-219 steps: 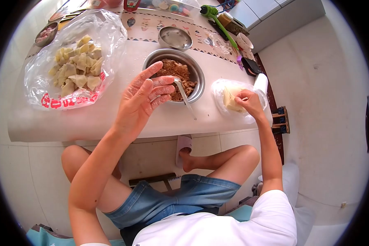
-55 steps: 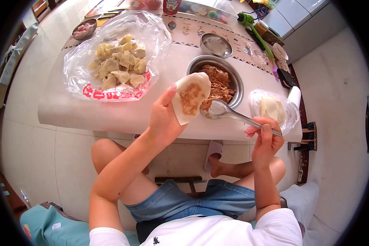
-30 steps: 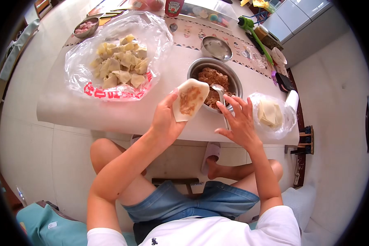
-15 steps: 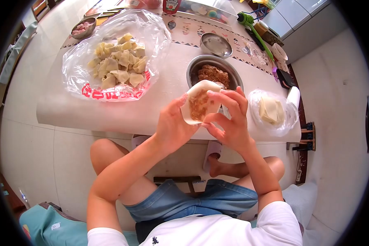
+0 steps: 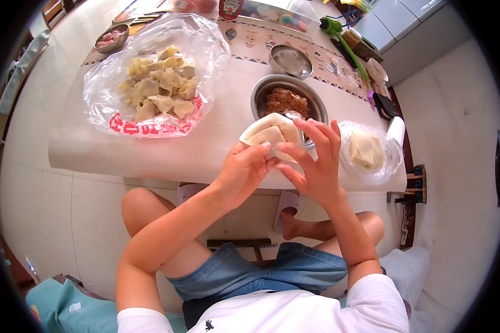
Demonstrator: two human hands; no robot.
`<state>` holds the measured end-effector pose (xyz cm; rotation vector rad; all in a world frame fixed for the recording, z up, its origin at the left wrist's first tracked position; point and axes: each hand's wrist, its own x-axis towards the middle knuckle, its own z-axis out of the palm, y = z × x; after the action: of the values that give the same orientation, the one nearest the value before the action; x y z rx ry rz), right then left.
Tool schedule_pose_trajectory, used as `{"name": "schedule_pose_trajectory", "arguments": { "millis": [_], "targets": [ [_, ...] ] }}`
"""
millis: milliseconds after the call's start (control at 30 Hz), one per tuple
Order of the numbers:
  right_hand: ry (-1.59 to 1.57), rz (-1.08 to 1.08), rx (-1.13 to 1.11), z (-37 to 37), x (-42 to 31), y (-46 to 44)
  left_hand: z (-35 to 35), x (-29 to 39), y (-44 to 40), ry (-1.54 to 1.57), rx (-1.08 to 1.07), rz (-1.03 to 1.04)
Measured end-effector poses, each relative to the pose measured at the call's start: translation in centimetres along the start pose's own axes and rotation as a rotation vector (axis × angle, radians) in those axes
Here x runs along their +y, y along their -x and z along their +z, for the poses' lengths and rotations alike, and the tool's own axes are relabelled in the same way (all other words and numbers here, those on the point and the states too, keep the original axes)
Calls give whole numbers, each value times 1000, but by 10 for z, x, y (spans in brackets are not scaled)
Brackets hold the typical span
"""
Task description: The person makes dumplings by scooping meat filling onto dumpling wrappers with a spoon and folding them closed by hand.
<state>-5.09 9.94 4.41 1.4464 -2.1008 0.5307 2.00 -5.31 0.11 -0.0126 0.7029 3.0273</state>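
My left hand [image 5: 240, 171] pinches a wonton wrapper [image 5: 268, 135] between thumb and fingers, above the table's front edge. One flap of the wrapper is folded over, so most of the filling inside is hidden. Close at the wrapper's right side is my right hand [image 5: 319, 162], its fingers spread; whether a fingertip touches the dough I cannot tell. Just behind both hands stands a steel bowl [image 5: 256, 99] of brown meat filling [image 5: 286, 103], with part of a spoon [image 5: 293, 115] in it. On the right, a stack of wrappers [image 5: 365, 149] lies in a clear plastic bag [image 5: 391, 166].
Folded wontons [image 5: 164, 83] are heaped on a clear plastic bag [image 5: 103, 91] at the left. A small metal bowl [image 5: 290, 60] stands behind the filling. Further back are a bowl of pink meat [image 5: 112, 39], a ketchup bottle [image 5: 230, 8] and a green-handled tool [image 5: 353, 53].
One side of the wrapper has been folded over the filling, which showed openly before. My left thumb has moved onto the fold, and my right fingers have come off the wrapper's upper edge.
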Motion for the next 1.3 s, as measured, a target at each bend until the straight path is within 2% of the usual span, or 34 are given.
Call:
{"name": "schedule_pose_trajectory", "arguments": {
  "millis": [67,167,267,567,667,767,867,967,1067,1167,1300],
  "targets": [
    [66,2,35,6,4,1,0,0,0,2,-31,-8],
    [-27,120,107,6,3,-5,0,0,-2,-33,-81,29],
    [-197,343,101,4,1,-10,3,-2,-4,-93,-65,96],
    [-1041,835,19,18,2,2,1,-4,-4,-101,55,115],
    [-1076,716,-2,16,-3,1,-3,-5,-4,-96,83,129],
    [-1121,780,-14,17,-4,7,-3,-4,-5,-118,113,109],
    [-739,352,52,7,-4,8,1,4,-4,-153,153,84],
    [-124,-96,-4,-5,5,2,1,11,-6,-206,126,31],
    [-24,-295,107,5,11,6,2,12,-7,-317,71,-20],
    [35,-394,33,9,12,8,-1,10,-7,-419,77,-32],
    [11,-315,118,15,9,11,3,11,-5,-436,45,12]
  ]
}}
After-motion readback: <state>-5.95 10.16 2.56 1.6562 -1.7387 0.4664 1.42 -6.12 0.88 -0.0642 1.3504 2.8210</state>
